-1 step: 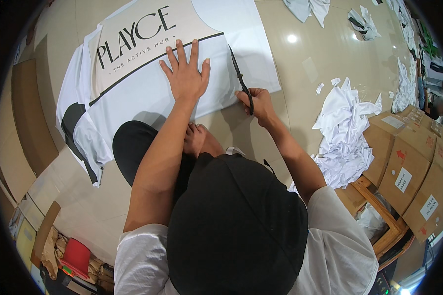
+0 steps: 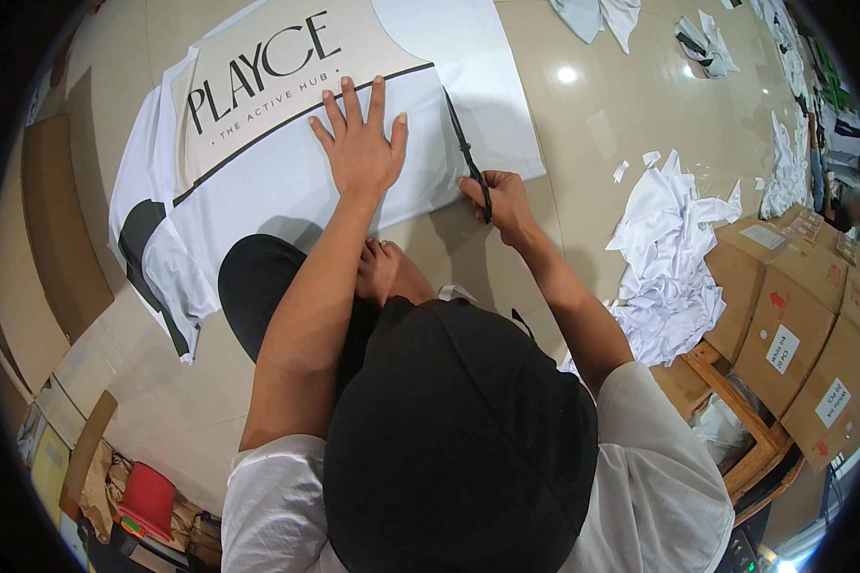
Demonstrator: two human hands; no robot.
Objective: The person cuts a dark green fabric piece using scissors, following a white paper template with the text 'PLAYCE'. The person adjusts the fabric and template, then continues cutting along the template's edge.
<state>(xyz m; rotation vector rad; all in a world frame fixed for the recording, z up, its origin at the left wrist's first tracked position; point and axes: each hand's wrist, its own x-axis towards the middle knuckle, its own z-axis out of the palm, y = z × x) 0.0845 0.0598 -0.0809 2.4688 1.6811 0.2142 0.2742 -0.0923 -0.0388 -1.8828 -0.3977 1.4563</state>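
A large white cloth (image 2: 287,186) lies spread on the floor, with a beige panel (image 2: 258,91) printed in black lettering and edged by a black line. My left hand (image 2: 363,153) rests flat on it, fingers spread, the fingertips reaching onto the beige panel. To its right, my right hand (image 2: 504,202) grips black scissors (image 2: 464,143) by the handles. Their blades point away from me along the cloth, near the right end of the black line. Whether the blade tips are parted is too fine to tell.
White fabric scraps (image 2: 669,258) lie heaped on the tiled floor to the right, with smaller pieces farther off. Cardboard boxes (image 2: 784,325) stand beside a wooden frame (image 2: 750,420). At left are a cardboard sheet (image 2: 62,220) and a red object (image 2: 148,497). A bare foot (image 2: 387,272) is near the cloth's edge.
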